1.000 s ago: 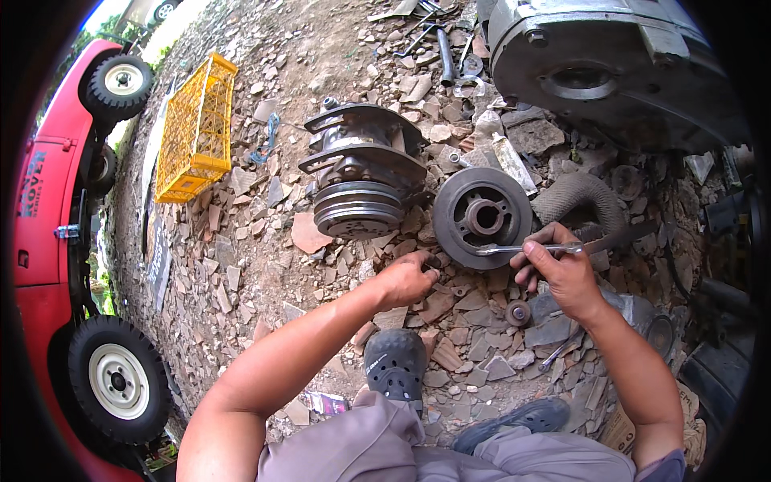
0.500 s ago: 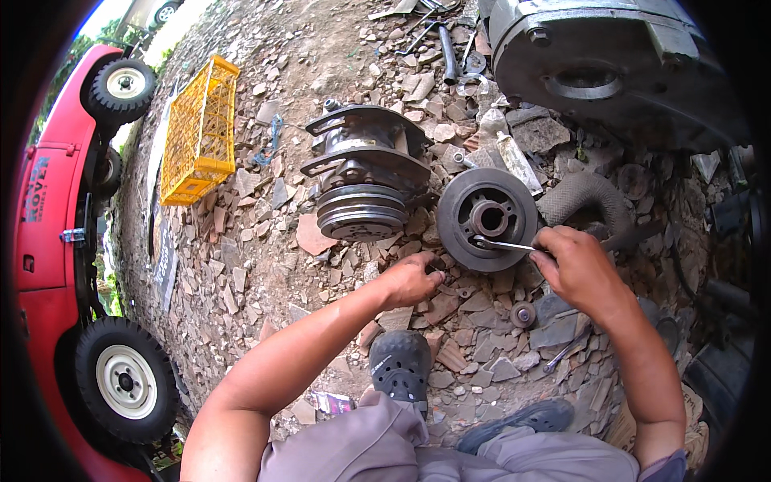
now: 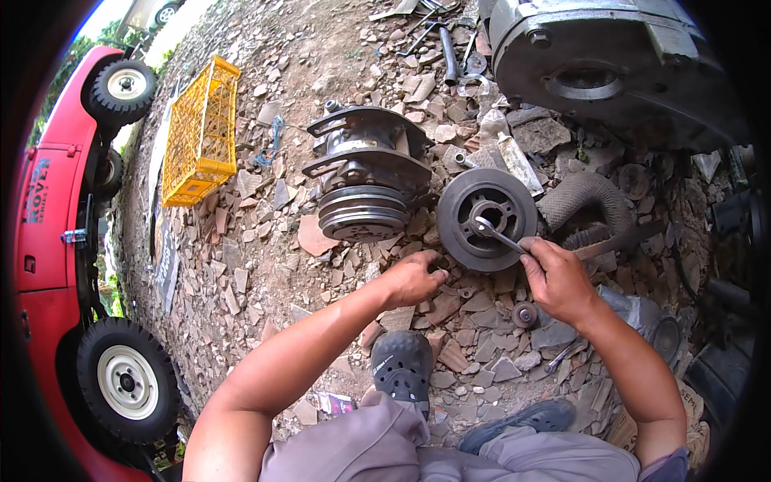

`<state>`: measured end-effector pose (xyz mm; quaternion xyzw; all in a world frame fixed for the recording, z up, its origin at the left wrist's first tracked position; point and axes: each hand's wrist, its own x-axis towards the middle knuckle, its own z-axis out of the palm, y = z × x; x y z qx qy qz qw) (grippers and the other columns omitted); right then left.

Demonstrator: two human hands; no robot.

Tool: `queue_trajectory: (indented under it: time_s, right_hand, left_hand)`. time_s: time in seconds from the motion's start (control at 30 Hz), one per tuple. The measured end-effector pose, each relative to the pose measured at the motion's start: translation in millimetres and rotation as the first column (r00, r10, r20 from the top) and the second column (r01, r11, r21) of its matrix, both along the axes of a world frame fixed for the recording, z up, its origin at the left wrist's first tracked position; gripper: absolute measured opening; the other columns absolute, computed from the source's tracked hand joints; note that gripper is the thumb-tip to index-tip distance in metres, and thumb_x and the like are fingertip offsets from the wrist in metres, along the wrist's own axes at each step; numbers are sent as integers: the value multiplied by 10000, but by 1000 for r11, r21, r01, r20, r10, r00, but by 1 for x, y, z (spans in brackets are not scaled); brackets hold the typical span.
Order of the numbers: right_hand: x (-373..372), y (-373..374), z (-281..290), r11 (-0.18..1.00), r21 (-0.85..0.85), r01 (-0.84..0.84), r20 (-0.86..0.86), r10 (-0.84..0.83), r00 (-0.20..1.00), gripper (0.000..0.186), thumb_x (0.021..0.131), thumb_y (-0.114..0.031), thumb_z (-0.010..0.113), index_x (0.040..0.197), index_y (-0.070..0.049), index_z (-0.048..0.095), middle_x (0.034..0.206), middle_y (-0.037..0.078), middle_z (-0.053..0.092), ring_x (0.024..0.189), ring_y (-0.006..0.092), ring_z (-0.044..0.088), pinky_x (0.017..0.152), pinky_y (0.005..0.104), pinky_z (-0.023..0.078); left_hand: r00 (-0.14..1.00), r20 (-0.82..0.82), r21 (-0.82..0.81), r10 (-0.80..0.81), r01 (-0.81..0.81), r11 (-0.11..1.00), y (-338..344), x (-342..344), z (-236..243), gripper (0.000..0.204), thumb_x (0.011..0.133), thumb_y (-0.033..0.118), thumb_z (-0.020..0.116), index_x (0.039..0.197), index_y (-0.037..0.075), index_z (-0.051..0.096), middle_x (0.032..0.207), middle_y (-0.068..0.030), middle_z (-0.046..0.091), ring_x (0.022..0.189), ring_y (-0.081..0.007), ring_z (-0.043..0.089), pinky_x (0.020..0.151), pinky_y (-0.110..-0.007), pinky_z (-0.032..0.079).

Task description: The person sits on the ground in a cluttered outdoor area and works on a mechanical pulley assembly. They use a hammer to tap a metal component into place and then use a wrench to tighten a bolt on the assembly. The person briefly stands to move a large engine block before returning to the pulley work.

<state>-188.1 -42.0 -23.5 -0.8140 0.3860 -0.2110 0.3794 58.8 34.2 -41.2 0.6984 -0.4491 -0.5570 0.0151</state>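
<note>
A dark round pulley with a spoked hub lies flat on the rubble in front of me. My right hand grips a wrench, whose shiny end sits over the pulley's hub. Just left of the pulley, my left hand hovers low over the stones with its fingers curled in. Whatever it may hold is hidden. Beyond that hand stands a greasy metal assembly with flanges and a grooved pulley at its near end.
A large metal housing fills the far right. Near the pulley lie a white tube, a curved mesh-covered hose and a small round part. A yellow crate and a red vehicle are at the left. Broken tile covers the ground.
The wrench's end has moved up from the pulley's lower inner ring to its hub, and the wrench is now more steeply tilted. My right hand has shifted slightly left. My left hand has barely moved.
</note>
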Motion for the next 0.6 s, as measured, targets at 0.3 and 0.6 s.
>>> queue_trajectory:
  time_s: [0.3, 0.6]
  right_hand:
    - [-9, -1, 9, 988, -70, -136, -267, 112, 957, 174, 812, -131, 655, 974, -69, 674, 781, 117, 624, 714, 337, 630, 639, 424, 509]
    - [-27, -11, 25, 985, -167, -42, -343, -18, 939, 188, 792, -125, 656, 972, -85, 692, 807, 108, 614, 728, 320, 626, 656, 411, 504]
  left_hand:
    - [999, -9, -165, -53, 51, 985, -2, -1, 5, 500, 916, 308, 619, 1243, -61, 528, 1173, -204, 622, 1110, -276, 595, 959, -347, 456]
    - [986, -167, -277, -19, -29, 960, -4, -10, 10, 382, 913, 229, 650, 1181, -31, 569, 1097, -134, 662, 1039, -181, 615, 920, -317, 477]
